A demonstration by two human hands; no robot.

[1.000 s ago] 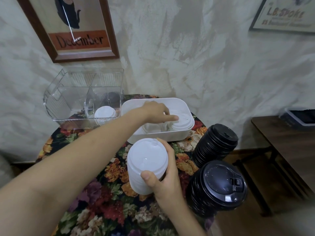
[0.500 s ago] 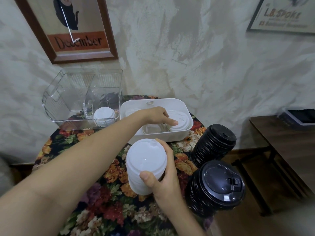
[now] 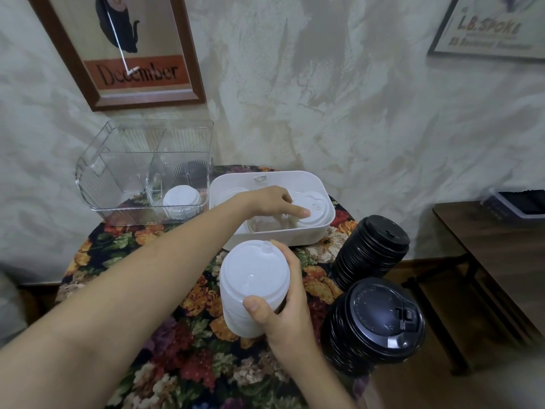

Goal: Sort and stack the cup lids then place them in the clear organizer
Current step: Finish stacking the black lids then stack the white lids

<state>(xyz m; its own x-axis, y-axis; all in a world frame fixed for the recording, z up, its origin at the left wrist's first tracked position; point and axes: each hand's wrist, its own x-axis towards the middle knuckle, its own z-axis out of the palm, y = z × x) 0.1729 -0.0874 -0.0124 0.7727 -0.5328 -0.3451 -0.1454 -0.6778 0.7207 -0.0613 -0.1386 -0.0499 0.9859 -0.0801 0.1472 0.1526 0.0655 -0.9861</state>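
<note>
An upright white lid stack (image 3: 252,280) stood by the front black stack (image 3: 373,321) and rear black stack (image 3: 372,249); a small white stack (image 3: 180,202) sat inside the clear organizer (image 3: 126,172).

The left hand (image 3: 265,199) has been lowered a little deeper into the white rectangular plastic tub (image 3: 306,235). Its index fingertip (image 3: 305,213) has been drawn from the top of the white domed plastic cup lid (image 3: 316,202) toward that lid's near edge, where it is now laid. Most of this drop was made in the first half second; hardly any movement can be seen since.
</note>
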